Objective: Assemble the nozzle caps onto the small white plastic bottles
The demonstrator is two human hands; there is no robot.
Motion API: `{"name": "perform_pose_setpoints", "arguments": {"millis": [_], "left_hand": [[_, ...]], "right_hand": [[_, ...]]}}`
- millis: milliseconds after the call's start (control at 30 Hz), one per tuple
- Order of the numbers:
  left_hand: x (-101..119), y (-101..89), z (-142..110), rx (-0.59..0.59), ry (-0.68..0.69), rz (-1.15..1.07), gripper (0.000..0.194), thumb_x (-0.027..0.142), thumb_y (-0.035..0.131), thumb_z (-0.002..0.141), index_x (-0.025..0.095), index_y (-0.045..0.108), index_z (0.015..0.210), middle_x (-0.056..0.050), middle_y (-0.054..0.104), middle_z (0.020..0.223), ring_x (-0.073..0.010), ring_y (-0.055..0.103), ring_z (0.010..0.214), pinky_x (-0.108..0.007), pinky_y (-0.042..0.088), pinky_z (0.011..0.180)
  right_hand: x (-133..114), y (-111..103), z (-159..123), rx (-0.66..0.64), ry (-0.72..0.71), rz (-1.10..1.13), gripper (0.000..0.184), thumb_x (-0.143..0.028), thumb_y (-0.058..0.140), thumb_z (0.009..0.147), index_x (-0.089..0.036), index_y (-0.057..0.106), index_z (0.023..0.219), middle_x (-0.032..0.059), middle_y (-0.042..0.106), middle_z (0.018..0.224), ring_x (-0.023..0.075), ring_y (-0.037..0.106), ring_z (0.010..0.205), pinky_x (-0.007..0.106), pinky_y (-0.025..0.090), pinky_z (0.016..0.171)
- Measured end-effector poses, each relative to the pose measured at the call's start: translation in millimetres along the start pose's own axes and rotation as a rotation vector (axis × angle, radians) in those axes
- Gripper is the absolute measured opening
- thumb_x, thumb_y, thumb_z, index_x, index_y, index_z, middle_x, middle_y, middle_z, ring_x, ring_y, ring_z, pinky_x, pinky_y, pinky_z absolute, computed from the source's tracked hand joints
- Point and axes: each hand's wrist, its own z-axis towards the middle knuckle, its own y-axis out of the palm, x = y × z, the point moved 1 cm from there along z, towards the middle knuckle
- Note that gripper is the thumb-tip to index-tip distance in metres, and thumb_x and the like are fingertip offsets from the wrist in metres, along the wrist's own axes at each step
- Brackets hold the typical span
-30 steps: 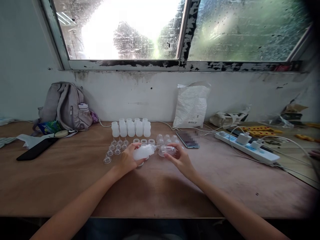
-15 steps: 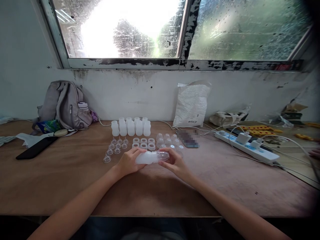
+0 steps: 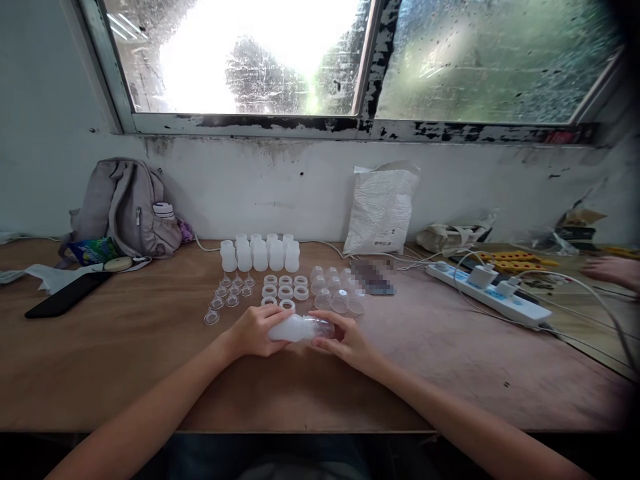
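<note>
A frosted white baby bottle lies sideways between my hands over the table, with a clear cap on its right end. My left hand is wrapped round the bottle's body. The clear cap is gripped between the thumb and fingers of my right hand. Just beyond the hands stand several white collar rings in rows. To their left are several clear nipples, to their right several clear caps. Several more frosted bottles stand upright behind.
A phone lies behind the clear caps, near a white plastic bag. Power strip and cables cross the right side. Another person's hand is at the far right. A backpack and a black case are on the left.
The bottle and both hands have come slightly nearer to me, uncovering more rings and caps behind. At the far right, the other person's hand has come further into view.
</note>
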Motion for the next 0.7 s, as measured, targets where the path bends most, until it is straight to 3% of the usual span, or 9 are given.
{"name": "perform_pose_setpoints", "arguments": {"millis": [300,700], "left_hand": [[8.3,3.2,-1.5,-0.042,0.017,-0.03,0.047,0.03,0.053,0.071,0.014,0.048,0.115,-0.011,0.063,0.101,-0.0234,0.06,0.09,-0.035,0.049,0.077],[16.1,3.9,-3.1,-0.038,0.05,-0.041,0.045,0.028,0.052,0.071,0.014,0.05,0.113,-0.012,0.064,0.098,-0.0237,0.061,0.084,-0.035,0.05,0.071]], "right_hand": [[-8.8,2.5,-6.8,0.006,0.029,0.026,0.045,-0.032,0.066,0.067,-0.019,0.054,0.108,0.0065,0.062,0.095,0.0185,0.059,0.08,0.03,0.05,0.067],[-15.4,3.9,-14.3,-0.002,0.024,-0.054,0.043,-0.034,0.066,0.066,-0.019,0.056,0.105,0.0049,0.063,0.084,0.0164,0.057,0.068,0.027,0.047,0.059]]}}
